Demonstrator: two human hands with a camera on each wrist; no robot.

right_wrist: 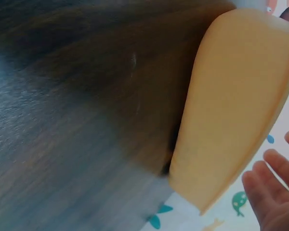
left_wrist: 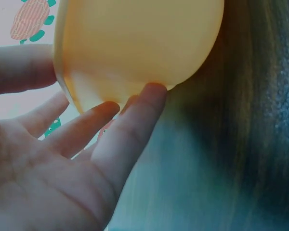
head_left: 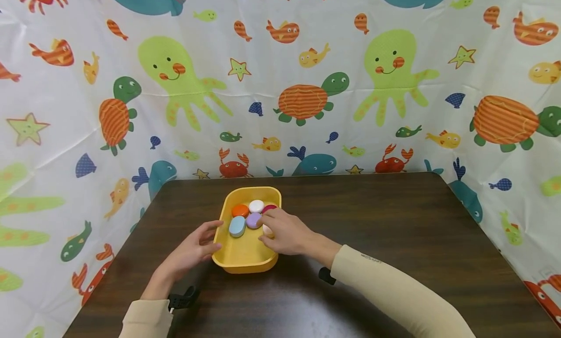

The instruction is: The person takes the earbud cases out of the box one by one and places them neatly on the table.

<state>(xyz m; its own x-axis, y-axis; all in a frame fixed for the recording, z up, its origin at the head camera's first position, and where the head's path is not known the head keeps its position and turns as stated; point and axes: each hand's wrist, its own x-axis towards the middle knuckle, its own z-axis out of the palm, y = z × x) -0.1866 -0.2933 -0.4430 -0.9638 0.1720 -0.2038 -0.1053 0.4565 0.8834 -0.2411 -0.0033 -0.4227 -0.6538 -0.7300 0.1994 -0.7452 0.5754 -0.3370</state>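
Note:
A yellow plastic tray (head_left: pixel 238 258) stands on the dark table, holding several small rounded pieces. Among them are an orange piece (head_left: pixel 240 210), a white piece (head_left: pixel 256 206), a purple piece (head_left: pixel 253 220), a light blue oval piece (head_left: pixel 237 227) and a dark red piece (head_left: pixel 269 208). My right hand (head_left: pixel 287 233) reaches over the tray's right rim and pinches a pale round piece (head_left: pixel 268 231) between thumb and forefinger. Outside the tray's left wall, my left hand (head_left: pixel 195 248) touches it with loosely spread fingers; its fingertips (left_wrist: pixel 154 92) rest against the yellow plastic in the left wrist view.
The dark wooden table (head_left: pixel 372 231) extends to both sides of the tray. Behind it hangs a white cloth (head_left: pixel 271 75) printed with sea animals. A black strap (head_left: pixel 184 297) is on the left wrist.

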